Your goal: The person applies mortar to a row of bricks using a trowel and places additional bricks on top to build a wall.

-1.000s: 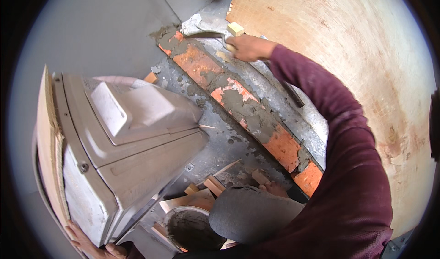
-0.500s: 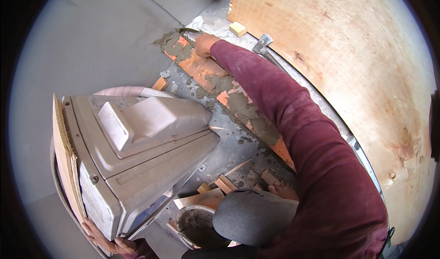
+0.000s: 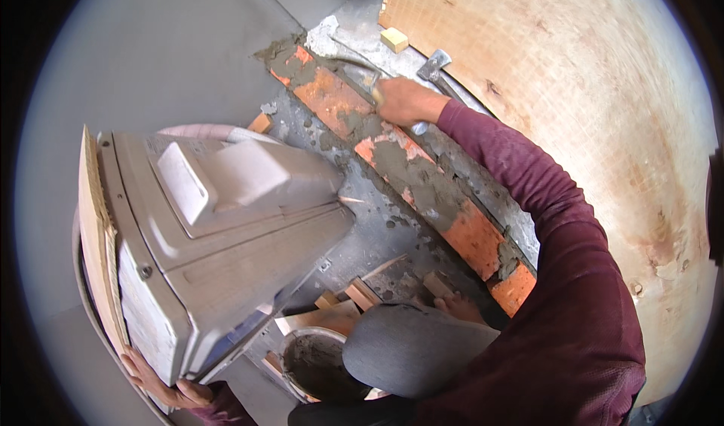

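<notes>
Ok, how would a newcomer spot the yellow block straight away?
Find the big plywood sheet on the right. By its upper left edge, beyond the right hand, sits a small block. Its pale yellow colour sets it apart from the grey metal tool head nearby.

Holding the right arm (image 3: 584, 249) out far in front, in a big bend. Curling the right hand (image 3: 409, 102) up tight. Resting the left hand (image 3: 167, 384) low down on the left, fingers (image 3: 142, 371) long, thumb (image 3: 194, 389) apart. Bending one knee (image 3: 415, 347) up, too.
</notes>
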